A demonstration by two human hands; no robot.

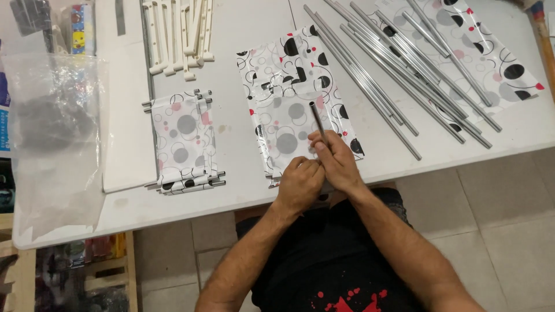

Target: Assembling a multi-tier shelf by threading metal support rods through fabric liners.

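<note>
My right hand [337,162] grips a short grey metal tube [317,120] that points away from me over a folded sheet of white fabric with black, grey and red circles [287,115]. My left hand [300,182] rests closed right beside it, pinching the near edge of that fabric where the tube's lower end sits. Both hands meet at the table's front edge.
A finished bundle of the same patterned fabric with tubes through it [185,141] lies to the left. Several long metal tubes [393,69] lie at the right over another patterned sheet [497,63]. Cream plastic connectors [179,34] are at the back. A clear plastic bag [52,133] sits at far left on the white table [243,173].
</note>
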